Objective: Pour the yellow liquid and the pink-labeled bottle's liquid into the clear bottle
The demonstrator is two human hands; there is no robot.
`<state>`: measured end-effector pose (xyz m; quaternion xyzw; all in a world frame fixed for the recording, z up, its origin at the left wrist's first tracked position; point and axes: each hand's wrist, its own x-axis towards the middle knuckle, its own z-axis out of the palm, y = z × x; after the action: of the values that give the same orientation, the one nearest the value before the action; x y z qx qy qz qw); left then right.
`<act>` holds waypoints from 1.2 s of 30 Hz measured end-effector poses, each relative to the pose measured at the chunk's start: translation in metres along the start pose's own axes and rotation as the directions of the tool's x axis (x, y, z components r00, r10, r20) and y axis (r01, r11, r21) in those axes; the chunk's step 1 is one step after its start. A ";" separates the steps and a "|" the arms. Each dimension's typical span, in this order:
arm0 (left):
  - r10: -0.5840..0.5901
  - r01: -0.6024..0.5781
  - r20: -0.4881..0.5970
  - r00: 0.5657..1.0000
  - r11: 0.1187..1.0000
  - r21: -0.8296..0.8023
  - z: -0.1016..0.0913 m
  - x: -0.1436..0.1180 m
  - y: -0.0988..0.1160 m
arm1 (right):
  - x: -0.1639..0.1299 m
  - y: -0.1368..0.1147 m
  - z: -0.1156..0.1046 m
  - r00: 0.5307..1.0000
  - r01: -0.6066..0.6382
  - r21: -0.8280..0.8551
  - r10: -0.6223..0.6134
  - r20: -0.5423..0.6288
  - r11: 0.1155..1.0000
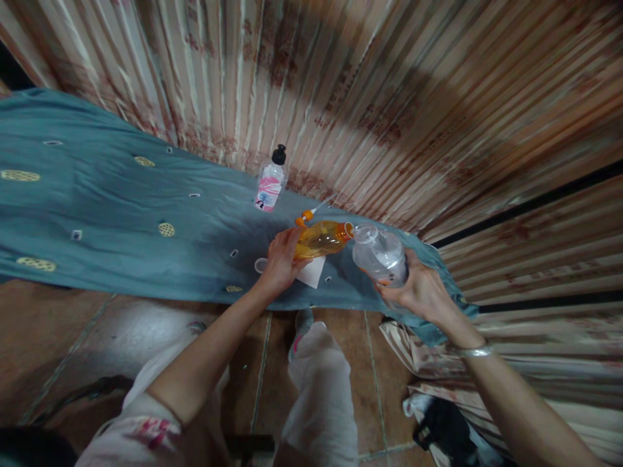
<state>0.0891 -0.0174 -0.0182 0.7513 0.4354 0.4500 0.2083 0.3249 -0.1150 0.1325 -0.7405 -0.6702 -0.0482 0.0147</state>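
My left hand (283, 261) is wrapped round an orange see-through bottle (321, 239), which lies nearly level with its uncapped mouth toward the right. In my right hand (421, 285) is a clear plastic bottle (382, 256), its open neck tilted toward the orange bottle. The two mouths nearly meet; I cannot tell whether they touch or whether liquid passes. Behind the orange bottle lies an orange pump top (305, 216) with a pale tube. A white paper (312, 272) and a small whitish round cap (261, 265) rest by my left hand, partly hidden.
A clear bottle with a pink label and black cap (270, 179) stands at the back of the teal cloth-covered surface (111, 194). A pleated curtain (302, 84) hangs behind. Dark cloth items (445, 428) lie on the tiled floor at right.
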 end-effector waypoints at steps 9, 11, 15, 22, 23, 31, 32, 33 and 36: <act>-0.008 0.008 0.011 1.000 1.000 0.005 -0.001 0.000 0.001 | 0.000 0.000 -0.001 1.000 0.016 -0.008 -0.016 -0.019 1.000; -0.012 0.012 0.010 1.000 1.000 0.007 -0.001 0.000 0.001 | 0.000 -0.001 -0.002 1.000 0.005 -0.003 -0.005 -0.008 1.000; -0.001 0.001 0.000 1.000 1.000 0.003 -0.001 0.000 0.001 | 0.000 -0.001 -0.002 1.000 0.006 0.007 -0.006 -0.009 1.000; 0.006 -0.006 -0.006 1.000 1.000 0.000 -0.001 0.001 0.002 | 0.001 -0.001 -0.002 1.000 -0.017 -0.016 0.017 0.011 1.000; 0.004 -0.004 -0.008 1.000 1.000 0.001 -0.001 0.001 0.002 | 0.001 -0.001 -0.002 1.000 -0.016 -0.021 0.016 0.010 1.000; -0.006 0.006 0.004 1.000 1.000 0.003 -0.001 0.001 0.002 | 0.001 0.000 -0.001 1.000 0.004 -0.011 -0.004 -0.005 1.000; -0.004 0.004 0.001 1.000 1.000 0.001 -0.001 0.001 0.002 | 0.001 0.000 -0.001 1.000 0.004 -0.010 -0.004 -0.001 1.000; -0.002 0.002 -0.001 1.000 1.000 -0.002 -0.001 0.001 0.002 | 0.001 0.000 -0.002 1.000 0.005 -0.007 -0.005 0.002 1.000; -0.004 0.004 0.000 1.000 1.000 -0.003 -0.001 0.001 0.002 | 0.001 -0.001 -0.002 1.000 0.001 0.000 -0.001 0.005 1.000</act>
<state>0.0898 -0.0173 -0.0157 0.7502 0.4361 0.4503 0.2104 0.3236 -0.1144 0.1350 -0.7402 -0.6707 -0.0463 0.0129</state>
